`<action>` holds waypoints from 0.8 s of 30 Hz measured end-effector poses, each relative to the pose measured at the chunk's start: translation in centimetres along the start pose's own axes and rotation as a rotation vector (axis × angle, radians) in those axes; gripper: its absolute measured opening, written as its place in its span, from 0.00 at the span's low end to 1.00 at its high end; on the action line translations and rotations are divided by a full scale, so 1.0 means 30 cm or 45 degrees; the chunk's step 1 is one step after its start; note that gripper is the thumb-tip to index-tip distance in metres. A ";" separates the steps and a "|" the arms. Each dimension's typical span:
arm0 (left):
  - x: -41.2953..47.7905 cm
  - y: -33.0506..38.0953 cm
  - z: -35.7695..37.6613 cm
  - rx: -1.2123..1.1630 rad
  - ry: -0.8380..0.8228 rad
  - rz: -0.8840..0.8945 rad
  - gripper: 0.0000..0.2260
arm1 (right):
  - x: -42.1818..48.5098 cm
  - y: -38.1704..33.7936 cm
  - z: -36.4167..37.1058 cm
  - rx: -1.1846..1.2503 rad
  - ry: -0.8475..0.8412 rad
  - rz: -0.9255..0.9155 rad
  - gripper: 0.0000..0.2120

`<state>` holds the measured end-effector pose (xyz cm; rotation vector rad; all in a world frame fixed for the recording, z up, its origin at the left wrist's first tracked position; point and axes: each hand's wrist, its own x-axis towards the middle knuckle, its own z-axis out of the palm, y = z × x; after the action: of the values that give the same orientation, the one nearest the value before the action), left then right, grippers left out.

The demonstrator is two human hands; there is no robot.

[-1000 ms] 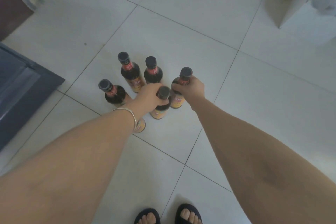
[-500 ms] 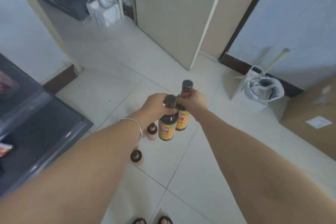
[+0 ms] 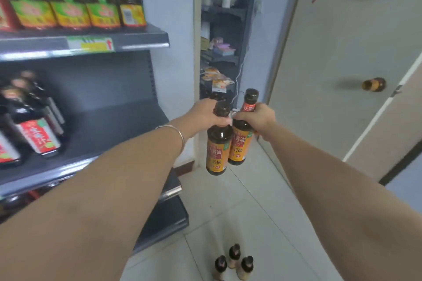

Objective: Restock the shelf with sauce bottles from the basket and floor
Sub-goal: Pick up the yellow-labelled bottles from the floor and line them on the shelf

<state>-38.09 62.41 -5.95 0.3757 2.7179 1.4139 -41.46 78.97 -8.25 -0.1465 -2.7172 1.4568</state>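
My left hand (image 3: 205, 113) grips the neck of a dark sauce bottle (image 3: 217, 148) with an orange label. My right hand (image 3: 258, 117) grips the neck of a second, matching sauce bottle (image 3: 239, 143). Both bottles hang upright side by side, touching, in mid-air to the right of the grey shelf (image 3: 118, 130). The shelf's middle level holds several dark bottles with red labels (image 3: 36, 125) at its left; its right part is bare. Three more sauce bottles (image 3: 234, 262) stand on the tiled floor below.
The upper shelf level carries green and yellow packets (image 3: 68, 10). A doorway behind shows a dark rack (image 3: 223, 48) with goods. A beige door with a brass knob (image 3: 374, 84) stands to the right. A lower shelf lip (image 3: 169, 221) juts out near the floor bottles.
Both hands have lifted their bottles from the floor group up to shelf height. My view has swung up from the floor to the shelf and door.
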 end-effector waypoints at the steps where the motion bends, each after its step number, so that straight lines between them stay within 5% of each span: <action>1: -0.011 -0.015 -0.075 -0.007 0.068 -0.029 0.07 | 0.014 -0.066 0.041 0.010 -0.038 -0.047 0.10; 9: -0.077 -0.246 -0.540 0.000 0.485 -0.199 0.08 | 0.103 -0.473 0.472 0.094 -0.314 -0.314 0.09; 24: 0.092 -0.689 -0.827 -0.080 0.993 -0.524 0.12 | 0.477 -0.584 1.139 -0.001 -0.683 -0.420 0.17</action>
<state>-48.64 31.85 -8.21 -0.8731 2.9818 1.7574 -59.89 42.61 -12.51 0.7615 -2.9223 1.5657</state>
